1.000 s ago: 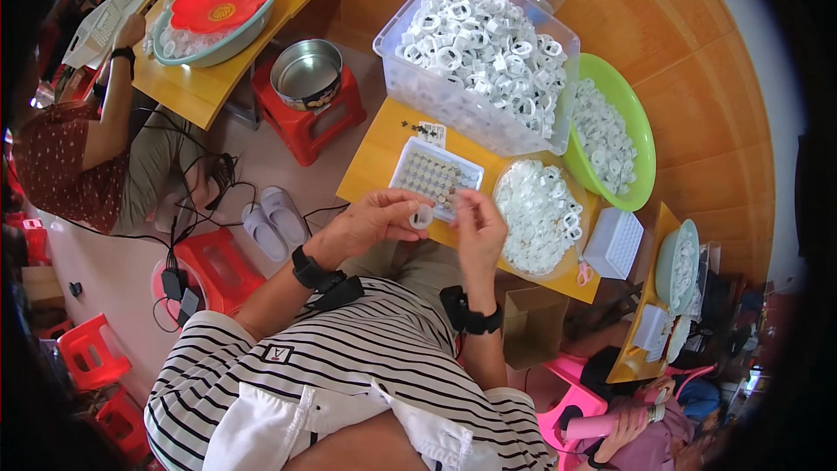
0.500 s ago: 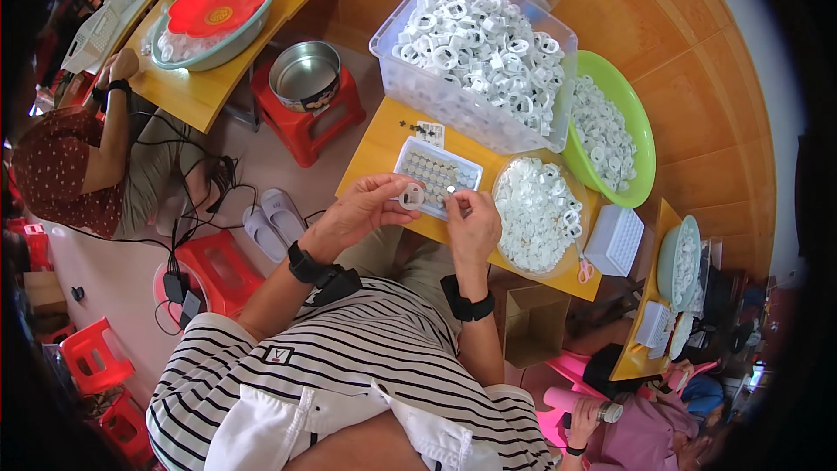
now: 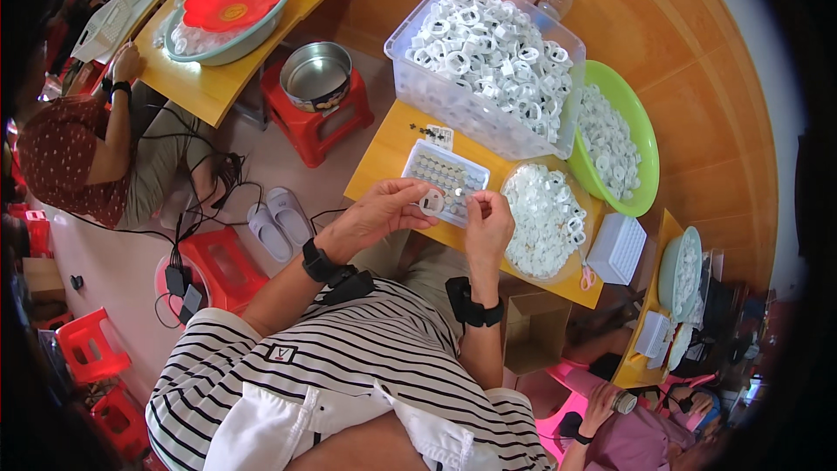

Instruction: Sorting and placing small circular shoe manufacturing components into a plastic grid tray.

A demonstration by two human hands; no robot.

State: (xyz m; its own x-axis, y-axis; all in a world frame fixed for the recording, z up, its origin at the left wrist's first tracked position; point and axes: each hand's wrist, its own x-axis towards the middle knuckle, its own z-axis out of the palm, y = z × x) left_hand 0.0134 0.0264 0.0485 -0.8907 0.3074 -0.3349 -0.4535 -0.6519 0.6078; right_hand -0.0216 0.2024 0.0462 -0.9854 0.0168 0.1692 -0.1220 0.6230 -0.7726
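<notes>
White plastic shows in your fingers: the ring (image 3: 431, 202) appears higher in view than a second ago, now in front of the tray (image 3: 452, 156), and your right hand (image 3: 488, 225), blurred then, is sharper. The whole scene sits slightly further right than half a second ago.

Your yellow table (image 3: 373, 164) bears that tray of small round pieces, a clear bin (image 3: 436, 98) piled with white rings, a heap of white parts (image 3: 542, 225) and pink-handled scissors (image 3: 588, 277). Beyond the bin is wood panelling (image 3: 697, 105); leftward, a metal pot (image 3: 316, 74) stands on a red stool (image 3: 347, 125).

Your left hand (image 3: 384, 213) pinches the ring between thumb and fingers. Your right hand is beside it, fingertips drawn close together near the tray; you cannot tell whether they grip anything.
</notes>
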